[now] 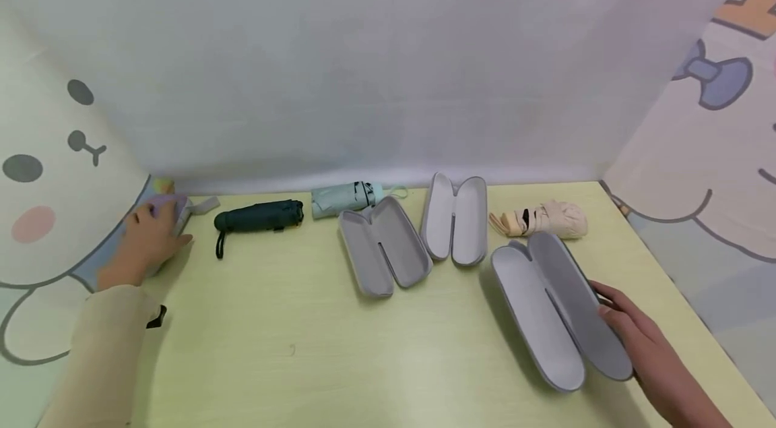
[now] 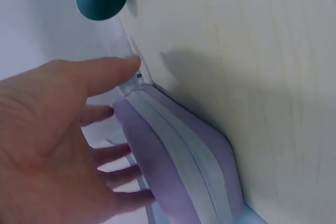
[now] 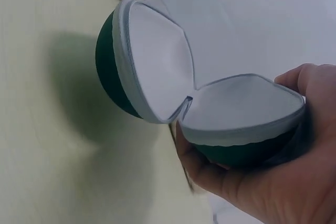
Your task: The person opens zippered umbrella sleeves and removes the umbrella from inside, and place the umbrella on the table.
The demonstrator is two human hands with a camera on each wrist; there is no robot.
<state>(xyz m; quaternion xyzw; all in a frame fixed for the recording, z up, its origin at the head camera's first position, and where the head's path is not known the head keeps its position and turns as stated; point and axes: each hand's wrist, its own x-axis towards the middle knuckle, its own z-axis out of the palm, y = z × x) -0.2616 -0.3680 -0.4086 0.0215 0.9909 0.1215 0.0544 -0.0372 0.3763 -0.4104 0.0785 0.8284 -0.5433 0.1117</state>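
Note:
At the far left of the table, my left hand (image 1: 145, 239) is beside a purple zip case (image 2: 189, 156) with a pale zipper band and a strap. In the left wrist view the fingers are spread along the case's side, and the thumb stands apart above its end. Whether the fingertips press on it I cannot tell. On the right, my right hand (image 1: 642, 340) grips one half of an unzipped case (image 1: 539, 320), thumb at the rim and fingers beneath. Its shell (image 3: 241, 153) is green and its pale lining faces up. Part of it is raised off the table.
Two more cases, a left one (image 1: 366, 249) and a right one (image 1: 469, 219), lie spread with grey linings up. Three folded umbrellas lie along the back: dark green (image 1: 261, 216), light blue (image 1: 339, 200) and beige (image 1: 560, 219). Curtains (image 1: 388, 77) border the yellow table (image 1: 291, 374).

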